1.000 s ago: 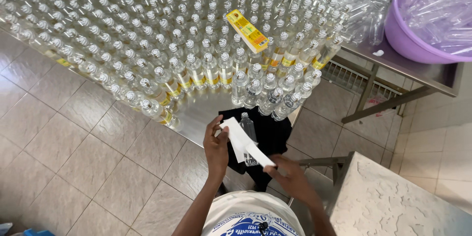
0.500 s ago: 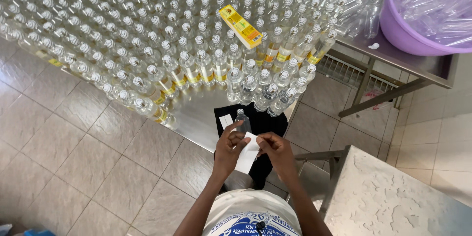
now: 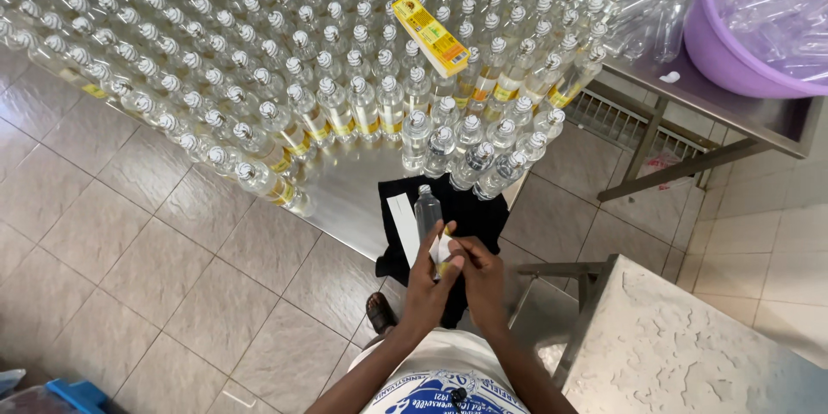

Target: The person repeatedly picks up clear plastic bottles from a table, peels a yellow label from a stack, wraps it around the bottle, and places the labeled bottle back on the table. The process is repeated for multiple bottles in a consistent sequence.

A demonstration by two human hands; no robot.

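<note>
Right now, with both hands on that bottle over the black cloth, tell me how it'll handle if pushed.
The bottle looks like thin clear plastic, so probably light and easily squeezed. It is tall, narrow and round, so likely to tip and roll once laid down. The label being wrapped on by the left hand and right hand seems floppy.

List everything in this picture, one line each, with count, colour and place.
clear bottle: one, colourless, on the black cloth, in both hands
label: one, white and yellow, pressed onto the bottle
paper strip: one, white, on the cloth left of the bottle
black cloth: one, over the table's near edge
capped bottles: many, clear, some yellow-labelled, covering the steel table
box: one, yellow, atop the bottles
basin: one, purple, top right
left hand: grips the bottle
right hand: pinches the label
</note>
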